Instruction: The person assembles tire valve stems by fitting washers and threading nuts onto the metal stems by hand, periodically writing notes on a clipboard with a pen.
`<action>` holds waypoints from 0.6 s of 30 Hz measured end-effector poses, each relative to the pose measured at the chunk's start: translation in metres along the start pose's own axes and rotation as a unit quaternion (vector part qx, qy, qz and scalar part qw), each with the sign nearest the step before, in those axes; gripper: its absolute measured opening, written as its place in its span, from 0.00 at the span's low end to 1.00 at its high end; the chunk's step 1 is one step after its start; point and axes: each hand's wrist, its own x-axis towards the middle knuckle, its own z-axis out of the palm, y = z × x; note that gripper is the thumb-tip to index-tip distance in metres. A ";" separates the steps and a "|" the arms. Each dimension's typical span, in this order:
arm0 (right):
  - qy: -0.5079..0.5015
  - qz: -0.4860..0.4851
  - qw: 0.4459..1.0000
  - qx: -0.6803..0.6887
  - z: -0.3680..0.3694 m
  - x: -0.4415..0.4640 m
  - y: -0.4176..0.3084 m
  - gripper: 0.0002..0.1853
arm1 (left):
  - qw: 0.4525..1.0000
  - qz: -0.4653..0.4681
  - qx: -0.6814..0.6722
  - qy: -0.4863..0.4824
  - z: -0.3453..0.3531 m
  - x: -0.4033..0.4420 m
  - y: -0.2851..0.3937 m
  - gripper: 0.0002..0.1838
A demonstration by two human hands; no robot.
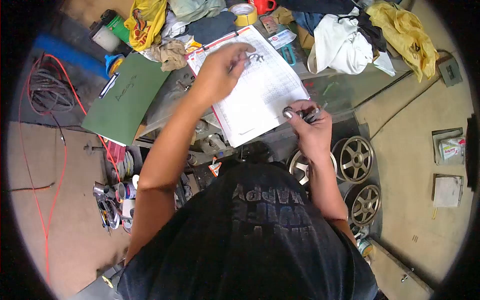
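Observation:
My left hand [220, 72] hovers over the upper part of a printed sheet on a clipboard [265, 90], fingers curved and apart. Just beside its fingertips are small silvery metal pieces [256, 58]; whether the fingers touch them I cannot tell. At the sheet's lower right, my right hand [314, 132] is closed around several small metal parts [312, 116], dark and silvery. Its fingers partly hide them, so their exact kind is unclear. The thumb of that hand presses on a rounded dark piece [288, 112].
A green folder [125, 100] lies left of the sheet. Behind are a tape roll [243, 15], a white cloth [340, 45] and yellow bags [407, 35]. Spoked wheels [356, 159] stand at lower right. A red cable [65, 145] hangs at left.

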 end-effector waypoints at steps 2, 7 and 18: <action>0.003 -0.033 0.999 -0.031 0.008 0.006 -0.009 0.07 | 0.959 -0.155 -0.232 -0.042 -0.001 -0.029 0.023 0.20; -0.050 -0.107 0.992 -0.047 0.041 0.016 -0.012 0.07 | 0.795 -0.303 -0.524 0.023 0.012 -0.077 0.053 0.18; -0.134 -0.156 0.978 -0.037 0.087 0.017 0.007 0.09 | 0.738 -0.321 -0.570 0.167 -0.003 -0.121 0.062 0.15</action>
